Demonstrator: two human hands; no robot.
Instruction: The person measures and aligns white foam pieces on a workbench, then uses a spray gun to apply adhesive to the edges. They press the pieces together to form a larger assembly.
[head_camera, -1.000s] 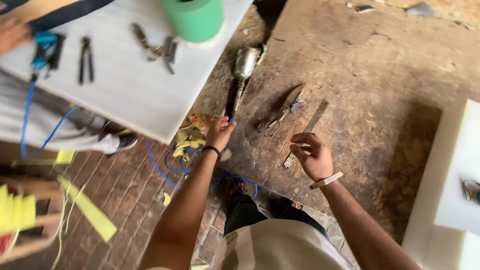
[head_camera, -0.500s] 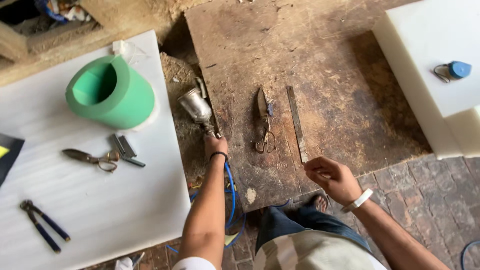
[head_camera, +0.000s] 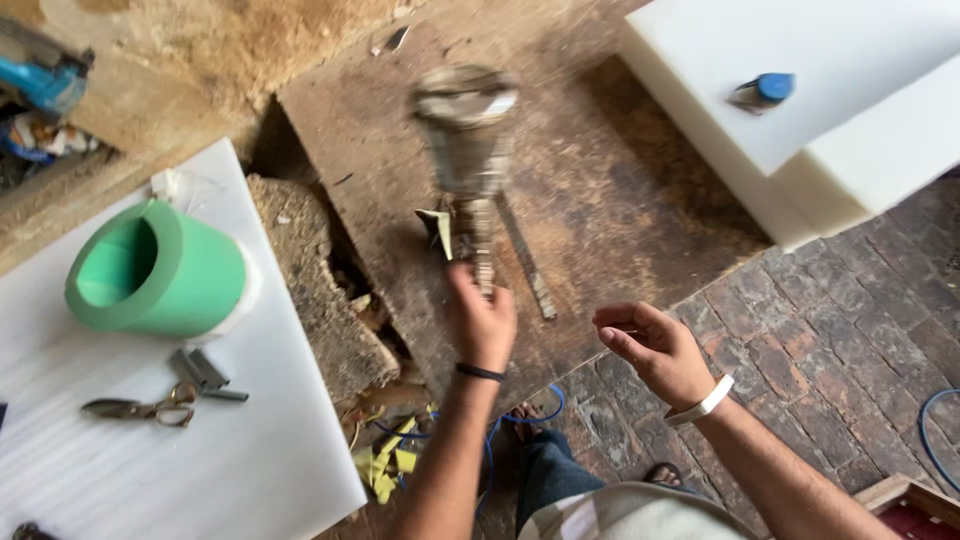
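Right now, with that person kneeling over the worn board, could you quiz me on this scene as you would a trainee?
1. True or false: the left hand is lifting the spray gun off the board.
2. What lies on the white sheet near the green roll: (a) scissors, (b) a hammer, (c) a cup?
3. What does the right hand hold?

Key: 1 true. 2 (a), the scissors. 3 nothing; it hangs open, empty.

The left hand (head_camera: 484, 325) lifts a blurred spray gun (head_camera: 466, 150); the right hand (head_camera: 655, 350) hovers half-curled.
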